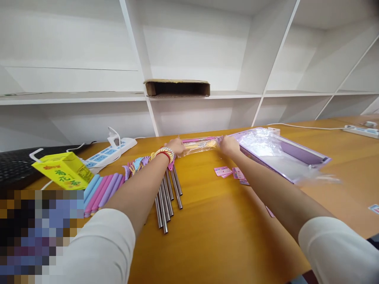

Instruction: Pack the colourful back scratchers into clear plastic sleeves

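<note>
A clear plastic package (201, 146) with pink and yellow items inside lies at the back of the wooden table. My left hand (175, 146) is closed on its left end, and my right hand (229, 146) is closed on its right end. Below my left hand lie several metal tubes (166, 201) with coloured hand-shaped ends (137, 163). Blue, pink and purple rolls (103, 191) lie side by side to the left. Right of my right hand is a purple box (304, 156) with clear plastic wrap (257, 142) over part of it.
Small pink cards (223, 171) lie near my right forearm. A yellow drink carton (63, 170) and a white power strip (111, 154) stand at the left. Another strip (363, 131) is far right. White shelves (204, 96) rise behind, holding a cardboard box (177, 82).
</note>
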{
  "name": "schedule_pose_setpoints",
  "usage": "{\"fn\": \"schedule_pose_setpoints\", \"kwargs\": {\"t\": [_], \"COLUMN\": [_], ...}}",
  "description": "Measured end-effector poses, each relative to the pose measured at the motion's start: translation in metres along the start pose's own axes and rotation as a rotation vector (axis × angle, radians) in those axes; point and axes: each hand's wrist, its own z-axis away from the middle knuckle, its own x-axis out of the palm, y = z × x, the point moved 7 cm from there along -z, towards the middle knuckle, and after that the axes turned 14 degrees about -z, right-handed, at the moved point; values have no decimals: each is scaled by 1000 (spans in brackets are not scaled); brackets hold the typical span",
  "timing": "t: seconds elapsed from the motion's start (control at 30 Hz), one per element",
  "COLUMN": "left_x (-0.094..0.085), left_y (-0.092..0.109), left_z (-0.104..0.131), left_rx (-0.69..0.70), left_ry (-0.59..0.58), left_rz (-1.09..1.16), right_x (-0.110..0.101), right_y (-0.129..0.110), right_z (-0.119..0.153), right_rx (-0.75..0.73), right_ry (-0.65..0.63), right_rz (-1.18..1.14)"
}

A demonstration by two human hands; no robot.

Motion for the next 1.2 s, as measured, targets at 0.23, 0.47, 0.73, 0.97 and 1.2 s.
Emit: {"fn": "schedule_pose_setpoints", "kwargs": {"t": [0.23,0.47,0.73,0.97,1.2], "left_x": [15,15,-11,-40,-55], "left_y": [5,7,8,-6,-24], "left_z": [-17,-15,14,65,158], "left_rx": [74,59,61,87,232], "left_ry": [19,158,299,425,432], "left_rz": [-112,-191,-145,-4,135], "right_x": [12,15,8,-15,-22], "right_y": [2,-7,-7,-17,-8], "right_z": [-11,-6,11,56,99], "right_rx": [3,-146,-138,-137,-97], "right_ry": [-2,2,-37,-26,-174], "right_rz": [103,313,244,113,-56]}}
